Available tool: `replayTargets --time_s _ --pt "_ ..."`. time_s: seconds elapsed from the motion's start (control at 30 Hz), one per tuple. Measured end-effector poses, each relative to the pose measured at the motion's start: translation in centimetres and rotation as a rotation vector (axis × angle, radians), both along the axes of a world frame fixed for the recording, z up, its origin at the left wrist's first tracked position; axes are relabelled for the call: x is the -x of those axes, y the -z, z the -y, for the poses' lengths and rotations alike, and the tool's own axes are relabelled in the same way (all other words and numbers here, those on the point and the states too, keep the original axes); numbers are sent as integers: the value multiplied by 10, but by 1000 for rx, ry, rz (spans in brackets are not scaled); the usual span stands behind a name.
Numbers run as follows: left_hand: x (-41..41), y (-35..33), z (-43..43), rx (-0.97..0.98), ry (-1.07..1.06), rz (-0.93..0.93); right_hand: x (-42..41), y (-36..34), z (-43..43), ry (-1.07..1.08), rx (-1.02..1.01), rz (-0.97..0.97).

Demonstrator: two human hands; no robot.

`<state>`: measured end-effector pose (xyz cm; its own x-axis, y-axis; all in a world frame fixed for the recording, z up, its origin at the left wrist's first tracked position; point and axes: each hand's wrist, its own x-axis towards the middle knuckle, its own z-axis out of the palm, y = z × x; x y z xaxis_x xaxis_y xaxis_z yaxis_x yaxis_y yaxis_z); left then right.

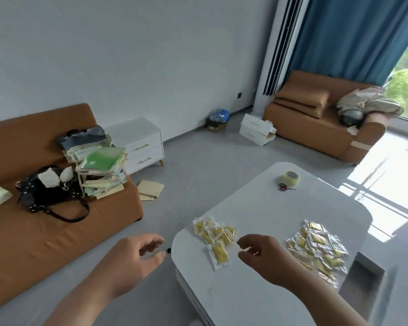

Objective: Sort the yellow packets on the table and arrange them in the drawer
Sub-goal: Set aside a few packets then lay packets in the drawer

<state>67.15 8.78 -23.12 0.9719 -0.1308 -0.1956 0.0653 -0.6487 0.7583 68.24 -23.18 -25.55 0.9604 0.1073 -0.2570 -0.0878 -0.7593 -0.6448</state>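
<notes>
Above the table [245, 203], the right hand [259, 252] hovered half-curled and empty, the left hand [137, 255] likewise, off its edge; a careless sweep might have mixed the two piles of packets [213, 231].

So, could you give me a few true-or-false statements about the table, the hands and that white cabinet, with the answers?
1. The yellow packets lie in two separate groups on the white table. True.
2. The left hand holds a packet. False: it holds nothing, its fingers are relaxed, and it is beyond the table's edge.
3. A tape roll and red-handled scissors lie at the table's far end. True.
4. Both drawers of the white cabinet beside the brown sofa stand open. False: both are shut.
</notes>
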Motion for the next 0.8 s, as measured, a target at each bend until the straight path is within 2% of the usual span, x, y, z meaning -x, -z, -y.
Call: replayTargets --time_s 0.2,0.43,0.6,0.8 --pt "-127 13 4 -94 154 -64 -89 50 -2 155 -64 -112" --pt "-248 27 8 -100 246 -115 -172 66 -3 278 -95 -198" --pt "-322 53 26 -123 415 -185 -200 80 -9 461 -168 -212" --pt "-414 104 45 -151 631 -234 -214 123 -30 639 -137 -289"
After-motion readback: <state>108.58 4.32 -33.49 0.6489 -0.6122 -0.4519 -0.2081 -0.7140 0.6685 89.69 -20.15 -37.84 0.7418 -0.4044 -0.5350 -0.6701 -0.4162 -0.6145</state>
